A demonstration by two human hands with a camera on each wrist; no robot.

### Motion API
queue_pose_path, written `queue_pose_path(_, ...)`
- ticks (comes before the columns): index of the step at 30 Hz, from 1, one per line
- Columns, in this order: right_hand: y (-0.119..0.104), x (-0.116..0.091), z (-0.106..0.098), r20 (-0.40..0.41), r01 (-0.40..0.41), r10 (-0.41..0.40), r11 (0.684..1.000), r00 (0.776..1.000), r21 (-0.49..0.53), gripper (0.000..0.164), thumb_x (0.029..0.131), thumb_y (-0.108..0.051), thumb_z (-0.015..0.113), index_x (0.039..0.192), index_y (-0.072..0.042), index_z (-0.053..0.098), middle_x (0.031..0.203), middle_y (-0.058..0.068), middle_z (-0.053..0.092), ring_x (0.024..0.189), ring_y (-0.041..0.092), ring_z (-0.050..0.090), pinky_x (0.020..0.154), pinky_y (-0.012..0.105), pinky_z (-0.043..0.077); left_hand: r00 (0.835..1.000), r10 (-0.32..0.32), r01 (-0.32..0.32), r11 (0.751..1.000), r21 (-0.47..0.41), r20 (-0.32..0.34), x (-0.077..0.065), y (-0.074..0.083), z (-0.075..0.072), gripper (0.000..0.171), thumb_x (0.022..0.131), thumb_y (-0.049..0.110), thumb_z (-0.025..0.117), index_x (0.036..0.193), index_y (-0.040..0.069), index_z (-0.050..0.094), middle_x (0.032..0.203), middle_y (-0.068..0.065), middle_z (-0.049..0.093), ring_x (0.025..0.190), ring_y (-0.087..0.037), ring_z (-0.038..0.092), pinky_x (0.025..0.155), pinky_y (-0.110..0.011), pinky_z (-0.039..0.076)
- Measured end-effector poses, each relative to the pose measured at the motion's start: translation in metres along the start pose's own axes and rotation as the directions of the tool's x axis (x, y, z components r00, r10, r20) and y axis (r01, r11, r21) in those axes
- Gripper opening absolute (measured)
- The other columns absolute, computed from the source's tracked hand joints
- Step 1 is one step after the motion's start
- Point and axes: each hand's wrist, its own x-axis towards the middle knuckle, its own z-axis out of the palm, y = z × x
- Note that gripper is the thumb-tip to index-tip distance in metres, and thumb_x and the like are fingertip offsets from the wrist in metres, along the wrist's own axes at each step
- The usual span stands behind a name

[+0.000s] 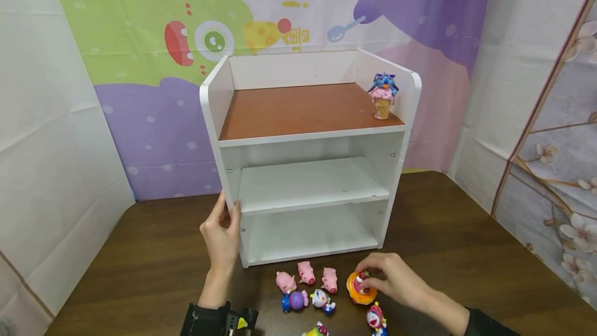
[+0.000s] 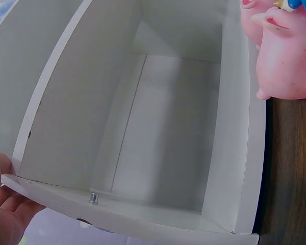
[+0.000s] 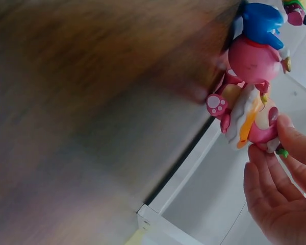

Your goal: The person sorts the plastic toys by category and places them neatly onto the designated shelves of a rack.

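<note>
On the table stands a white shelf unit point(image 1: 305, 205) with a brown top. My left hand point(image 1: 221, 240) grips the edge of its left side panel, thumb in front and fingers behind; the left wrist view shows the fingers point(image 2: 25, 212) around that panel. My right hand point(image 1: 396, 280) pinches a small toy figure with an orange ring point(image 1: 355, 294), pink with a green-tipped red top; in the right wrist view thumb and fingers hold the figure point(image 3: 262, 127) by its upper part. Close to this hand lies a pink-and-blue figure point(image 1: 375, 318).
Three pink pig toys point(image 1: 306, 273) lie before the shelf, beside a purple-and-blue figure point(image 1: 296, 301) and a white-and-blue figure point(image 1: 323, 301). A yellow-green toy point(image 1: 317, 330) is partly cut off by the bottom edge. An ice-cream-cone figure point(image 1: 383, 96) stands on the shelf's top right.
</note>
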Motion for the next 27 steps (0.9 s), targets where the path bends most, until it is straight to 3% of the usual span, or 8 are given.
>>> queue_pose_path(10, -0.006, 0.007, -0.007, 0.028, 0.007, -0.007, 1.000, 1.000, 0.018, 0.014, 0.071, -0.010, 0.073, 0.083, -0.014, 0.066, 0.081, -0.010, 0.062, 0.073, 0.003, 0.054, 0.061, 0.025, 0.049, 1.000, 0.014, -0.014, 1.000, -0.001, -0.005, 0.000, -0.002, 0.000, 0.042, 0.076, -0.012, 0.060, 0.117, -0.008, 0.053, 0.103, -0.024, 0.058, 0.079, -0.033, 0.060, 0.062, -0.009, 0.046)
queue_pose_path(27, -0.056, 0.038, -0.064, 0.014, 0.085, -0.084, 0.996, 0.996, -0.029, 0.014, 0.078, -0.014, 0.067, 0.092, -0.010, 0.066, 0.084, -0.008, 0.062, 0.073, 0.004, 0.054, 0.062, 0.021, 0.049, 1.000, 0.022, -0.022, 1.000, -0.012, 0.001, 0.001, 0.000, 0.000, 0.042, 0.077, -0.010, 0.060, 0.118, -0.006, 0.053, 0.105, -0.023, 0.057, 0.082, -0.033, 0.060, 0.062, -0.009, 0.046)
